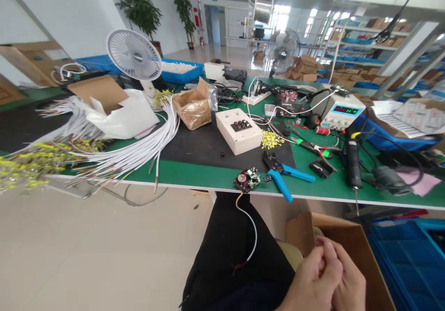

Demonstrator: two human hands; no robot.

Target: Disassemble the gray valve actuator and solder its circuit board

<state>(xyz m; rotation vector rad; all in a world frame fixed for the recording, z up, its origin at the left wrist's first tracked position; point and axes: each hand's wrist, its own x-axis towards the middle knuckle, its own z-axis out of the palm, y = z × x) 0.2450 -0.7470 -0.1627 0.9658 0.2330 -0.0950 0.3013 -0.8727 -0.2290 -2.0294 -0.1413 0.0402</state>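
At the lower right, my left hand (314,274) and my right hand (348,276) are pressed together above an open cardboard box (368,250). Both have their fingers closed in a pinch; whatever lies between them is hidden. A small round device with a circuit board (246,180) sits at the table's front edge. From it a white cable (255,232) hangs over my dark trouser leg, its red wire end bare. Blue-handled crimping pliers (287,176) lie just right of that device.
Bundles of white cables (149,139) overhang the green table (194,174) at left. A cream switch box (238,132) stands mid-table near yellow terminals (271,139). An electric screwdriver (353,162) and a power supply (342,109) are at right. Blue bins (399,255) stand below.
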